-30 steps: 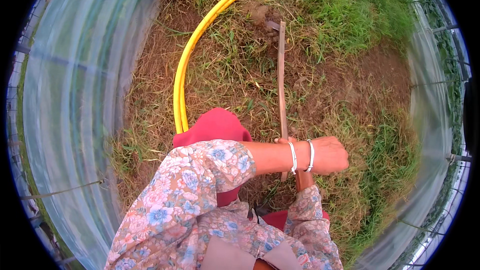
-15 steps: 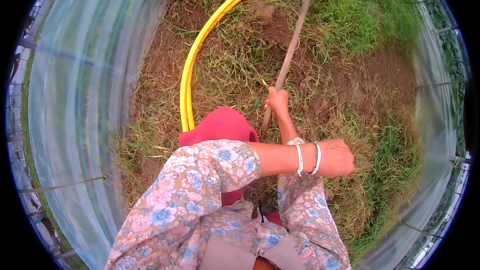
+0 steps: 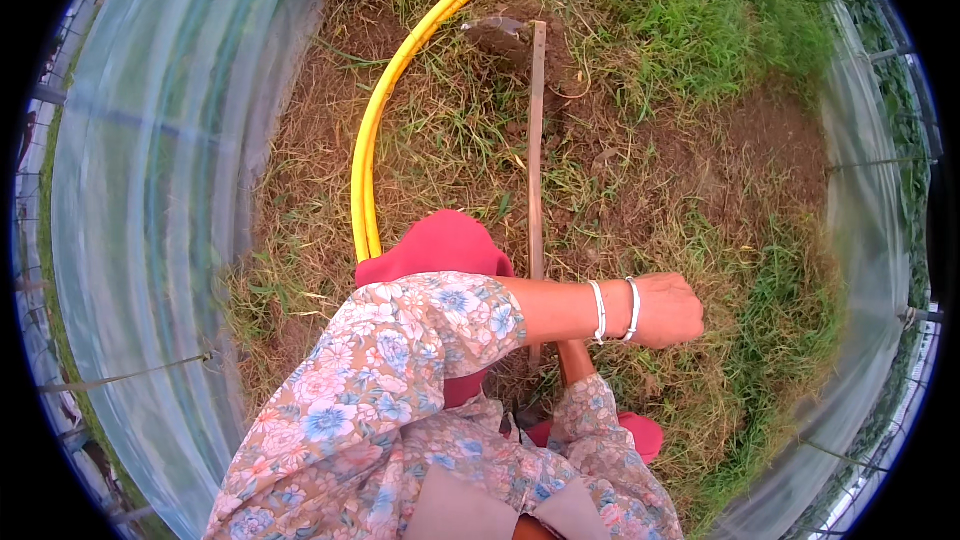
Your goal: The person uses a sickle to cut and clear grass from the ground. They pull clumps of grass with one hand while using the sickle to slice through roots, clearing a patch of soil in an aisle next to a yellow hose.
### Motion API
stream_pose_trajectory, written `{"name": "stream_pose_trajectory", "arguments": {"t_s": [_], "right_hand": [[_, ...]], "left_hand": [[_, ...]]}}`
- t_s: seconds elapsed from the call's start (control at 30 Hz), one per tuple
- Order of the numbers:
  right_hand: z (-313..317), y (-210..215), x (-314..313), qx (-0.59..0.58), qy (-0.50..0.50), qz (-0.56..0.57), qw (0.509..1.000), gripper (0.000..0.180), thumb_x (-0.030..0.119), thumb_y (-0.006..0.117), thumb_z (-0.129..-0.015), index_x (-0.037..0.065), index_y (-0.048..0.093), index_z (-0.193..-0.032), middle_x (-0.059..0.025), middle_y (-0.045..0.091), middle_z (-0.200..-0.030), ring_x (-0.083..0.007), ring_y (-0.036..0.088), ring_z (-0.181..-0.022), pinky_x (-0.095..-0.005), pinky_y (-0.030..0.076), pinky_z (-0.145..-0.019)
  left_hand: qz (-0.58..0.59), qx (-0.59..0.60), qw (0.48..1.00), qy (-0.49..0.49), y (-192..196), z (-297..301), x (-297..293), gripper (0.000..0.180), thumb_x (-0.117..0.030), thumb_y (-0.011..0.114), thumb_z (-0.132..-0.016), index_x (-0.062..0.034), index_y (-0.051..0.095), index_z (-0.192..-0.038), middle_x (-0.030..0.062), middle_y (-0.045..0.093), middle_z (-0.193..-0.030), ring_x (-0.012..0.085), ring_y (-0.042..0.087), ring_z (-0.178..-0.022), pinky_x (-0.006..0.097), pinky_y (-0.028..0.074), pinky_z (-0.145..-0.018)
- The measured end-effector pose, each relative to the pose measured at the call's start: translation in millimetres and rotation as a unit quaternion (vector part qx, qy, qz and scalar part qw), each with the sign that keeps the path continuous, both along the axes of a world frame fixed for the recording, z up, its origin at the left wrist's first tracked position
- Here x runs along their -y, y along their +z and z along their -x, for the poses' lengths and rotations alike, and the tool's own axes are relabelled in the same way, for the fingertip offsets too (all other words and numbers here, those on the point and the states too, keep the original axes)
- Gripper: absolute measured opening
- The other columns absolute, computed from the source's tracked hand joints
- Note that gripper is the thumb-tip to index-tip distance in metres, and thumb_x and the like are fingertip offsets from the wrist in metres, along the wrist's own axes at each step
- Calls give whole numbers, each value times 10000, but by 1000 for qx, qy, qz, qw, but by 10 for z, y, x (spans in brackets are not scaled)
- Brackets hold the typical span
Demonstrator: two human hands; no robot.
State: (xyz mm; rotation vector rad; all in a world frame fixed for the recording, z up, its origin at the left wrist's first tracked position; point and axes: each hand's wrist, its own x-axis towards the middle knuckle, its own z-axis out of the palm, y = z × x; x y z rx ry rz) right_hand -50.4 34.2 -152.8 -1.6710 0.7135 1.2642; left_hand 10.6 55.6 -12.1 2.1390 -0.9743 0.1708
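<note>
A hoe [image 3: 536, 140] with a straight wooden handle points away from me, its dark blade [image 3: 498, 30] low in loose brown soil at the far end. My left forearm lies across the handle from above. Beyond its two white wristbands, my left hand [image 3: 668, 310] is closed in a fist with its back upward; nothing shows sticking out of it. Most of my right hand is hidden beneath that forearm. Only the right wrist [image 3: 574, 360] shows, close beside the handle's near end, and the hand stays closed round the hoe as far as its position tells.
Two yellow hoses [image 3: 385, 90] curve along the left of the strip. Clear plastic sheeting [image 3: 160, 190] walls the left side, and another plastic sheet [image 3: 870, 220] the right. Green grass [image 3: 730, 10] grows at the far right. Red clothing [image 3: 440, 245] covers my leg below the left sleeve.
The hoe came toward me and swung left, its blade dropping into the soil. My right hand drew back under the left forearm, while the left fist barely moved.
</note>
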Motion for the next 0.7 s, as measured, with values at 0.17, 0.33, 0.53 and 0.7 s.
{"name": "stream_pose_trajectory", "arguments": {"t_s": [0.17,0.33,0.53,0.7], "right_hand": [[674,247,1149,33,89,-103,990,154,96,601,-875,41,476,-947,-1,447,-584,-109,427,-416,-291,382,-374],[200,120,837,148,-85,-136,976,165,109,588,-899,69,467,-794,11,423,-538,-94,415,-397,-282,373,-352],[-521,-43,-77,248,-12,-98,964,132,95,581,-833,44,479,-765,-20,495,-544,-110,475,-398,-295,387,-342],[439,-435,823,191,132,-106,967,158,135,611,-860,31,525,-778,-5,507,-560,-99,488,-425,-283,372,-364]], "left_hand": [[7,6,1000,22,42,63,-72,80,-85,661,-639,-27,675,-692,140,656,-691,309,676,-710,404,546,-618],[-19,14,1000,10,-36,101,-15,76,-86,666,-619,-29,695,-659,149,660,-661,322,681,-680,408,548,-586],[-58,14,998,-31,55,93,168,86,-106,651,-682,-30,646,-724,93,640,-716,273,674,-735,387,546,-622],[-55,-19,998,-24,47,65,16,92,-97,657,-676,-30,654,-739,111,650,-743,282,678,-763,394,550,-640]]}}
